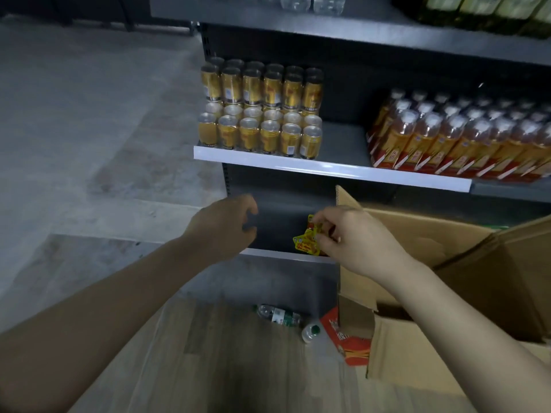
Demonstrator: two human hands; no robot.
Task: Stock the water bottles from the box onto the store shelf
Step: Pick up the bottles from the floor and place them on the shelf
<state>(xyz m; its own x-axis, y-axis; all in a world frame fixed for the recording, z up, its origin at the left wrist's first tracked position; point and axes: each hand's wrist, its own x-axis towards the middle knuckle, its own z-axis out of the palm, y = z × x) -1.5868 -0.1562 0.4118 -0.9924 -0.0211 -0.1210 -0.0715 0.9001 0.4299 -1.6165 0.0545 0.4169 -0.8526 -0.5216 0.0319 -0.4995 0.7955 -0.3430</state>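
my right hand (354,236) pinches a yellow-and-red packet (307,239) over the dark bottom shelf (280,222). my left hand (226,225) hovers loosely curled, holding nothing. two water bottles (278,315) lie on the floor (89,114) beside the open cardboard box (441,296).

a shop, a grocery or drinks aisle. dark metal gondola shelving (328,31) with a perforated upright fills the upper right of the frame. middle shelf with white price-strip edge (328,168) carries gold cans (262,114) stacked two tiers high, in neat rows. to their right, shrink-wrapped amber drink bottles with red labels (465,141). top edge: clear water bottles (313,3) and greenish bottles at upper right. open cardboard box (447,281) at lower right. two water bottles (278,315) lie on the wood-look floor at bottom centre.
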